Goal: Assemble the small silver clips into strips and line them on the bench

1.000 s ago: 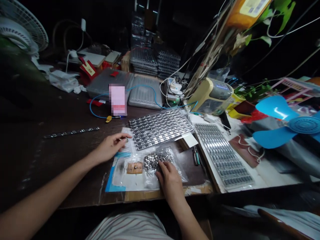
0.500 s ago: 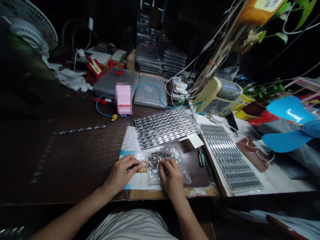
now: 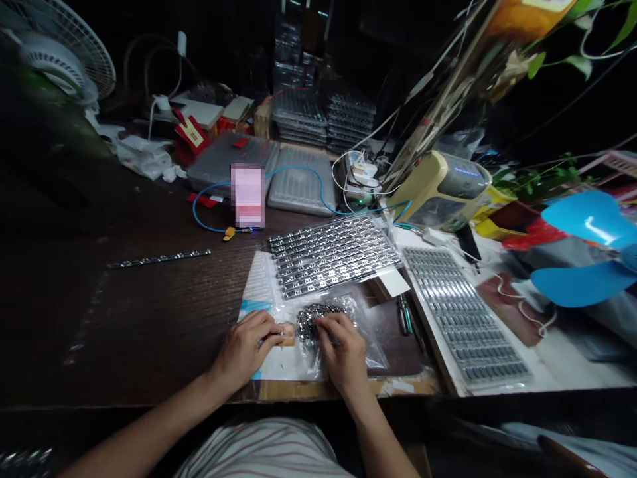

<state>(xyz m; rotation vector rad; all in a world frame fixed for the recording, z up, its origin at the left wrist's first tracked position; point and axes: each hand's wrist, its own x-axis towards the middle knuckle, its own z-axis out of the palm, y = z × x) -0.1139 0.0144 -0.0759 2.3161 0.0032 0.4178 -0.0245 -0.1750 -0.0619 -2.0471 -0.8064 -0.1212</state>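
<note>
The left hand (image 3: 246, 348) curls its fingers beside a small tan piece (image 3: 287, 334). The right hand (image 3: 343, 352) presses on a pile of metal bits (image 3: 314, 315) in a clear bag (image 3: 371, 345), near the desk (image 3: 149, 312) front. I cannot tell if either hand grips anything.

dim home workshop, stacked part trays (image 3: 323, 116), cables (image 3: 298, 176), desk fan (image 3: 60, 50), cluttered wooden bench (image 3: 149, 312)

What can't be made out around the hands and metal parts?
In the head view:
left hand: its own fingers cover whatever is under them; grip unclear.
right hand: covers the near side of the metal parts pile.
pink card: blurred out.
blue fan: cut by the right edge.
</note>
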